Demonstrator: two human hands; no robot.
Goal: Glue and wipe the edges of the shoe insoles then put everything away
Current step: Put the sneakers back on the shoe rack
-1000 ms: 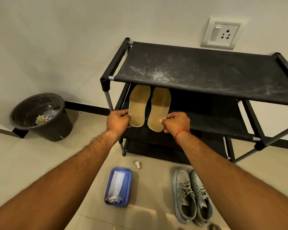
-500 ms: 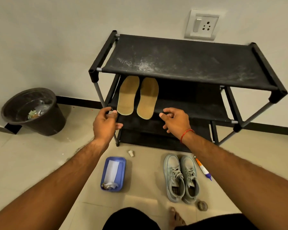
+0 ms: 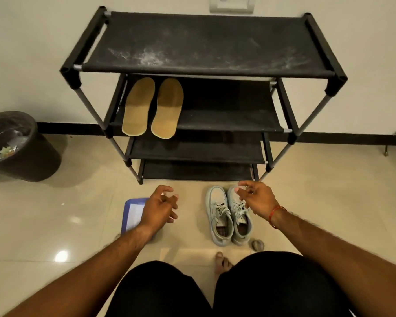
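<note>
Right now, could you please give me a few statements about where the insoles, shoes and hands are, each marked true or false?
1. Both insoles lie side by side on the rack's second shelf. True.
2. The left hand is gripping an insole. False: it is open and empty, above the blue tray on the floor.
3. The pair of shoes stands on the floor in front of the rack. True.
4. The right hand holds a shoe. False: it hovers open over the shoes, holding nothing.
5. The bin stands to the right of the rack. False: it is on the left.
</note>
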